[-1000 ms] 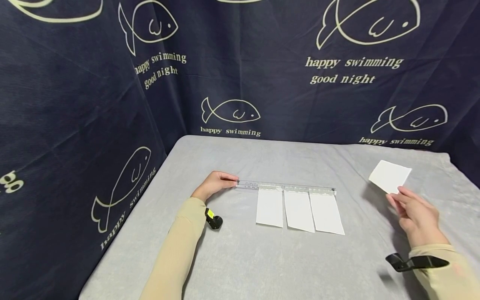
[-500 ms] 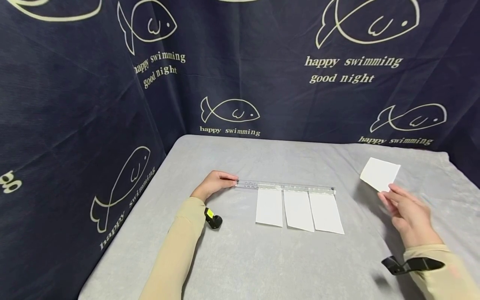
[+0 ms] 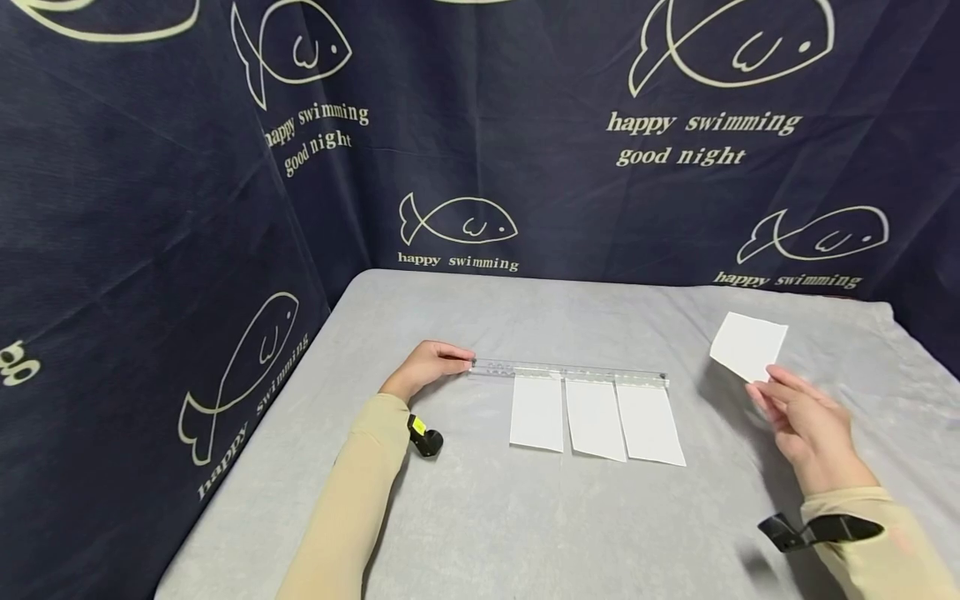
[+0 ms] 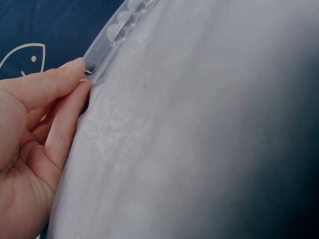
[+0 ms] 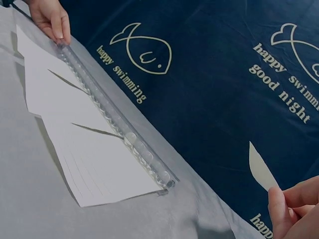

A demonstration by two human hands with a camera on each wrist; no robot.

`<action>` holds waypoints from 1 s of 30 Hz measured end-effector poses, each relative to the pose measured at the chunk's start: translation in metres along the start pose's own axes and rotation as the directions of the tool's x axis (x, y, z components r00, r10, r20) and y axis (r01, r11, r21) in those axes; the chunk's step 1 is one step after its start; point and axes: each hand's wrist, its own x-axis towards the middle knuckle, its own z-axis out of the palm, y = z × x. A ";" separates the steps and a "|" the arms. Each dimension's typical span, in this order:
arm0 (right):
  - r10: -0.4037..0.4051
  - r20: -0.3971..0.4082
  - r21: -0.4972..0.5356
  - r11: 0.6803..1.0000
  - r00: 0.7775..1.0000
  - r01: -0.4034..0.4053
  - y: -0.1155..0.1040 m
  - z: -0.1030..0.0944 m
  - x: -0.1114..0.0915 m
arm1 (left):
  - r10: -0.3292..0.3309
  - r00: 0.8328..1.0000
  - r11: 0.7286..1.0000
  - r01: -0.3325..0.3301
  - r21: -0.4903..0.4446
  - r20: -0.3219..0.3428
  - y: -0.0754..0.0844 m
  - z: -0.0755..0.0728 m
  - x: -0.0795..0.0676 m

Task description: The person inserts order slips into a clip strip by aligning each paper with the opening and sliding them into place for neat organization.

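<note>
A clear ticket rail (image 3: 592, 374), with a row of clear round beads inside, lies across the grey table. Three white paper slips (image 3: 536, 414) are tucked by their top edges under it, side by side from its middle to its right end. My left hand (image 3: 426, 367) pinches the rail's left end between thumb and fingers; the left wrist view shows this grip on the rail (image 4: 107, 47) close up. Off to the right, my right hand (image 3: 813, 429) pinches another white paper slip (image 3: 748, 343) by its near corner, raised above the table and apart from the rail.
The table is covered by a grey cloth (image 3: 465, 517). Dark blue curtains (image 3: 570, 217) with fish drawings and lettering stand behind it and along its left side. Black wrist cameras (image 3: 426, 437) are strapped over both beige sleeves.
My right hand has moved left with its paper slip, bringing it nearer the rail's right end. My left hand stays on the rail, and the three tucked slips keep their places.
</note>
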 end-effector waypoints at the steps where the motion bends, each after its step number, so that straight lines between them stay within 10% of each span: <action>1: 0.003 0.007 0.000 1.000 1.000 -0.003 0.000 0.001 -0.001 | 0.001 1.000 1.000 -0.001 -0.001 0.001 0.000 0.000 0.000; 30: 0.088 0.096 -0.055 0.995 0.991 -0.083 0.011 0.028 -0.019 | 0.006 1.000 1.000 -0.006 0.002 -0.001 0.001 0.000 -0.001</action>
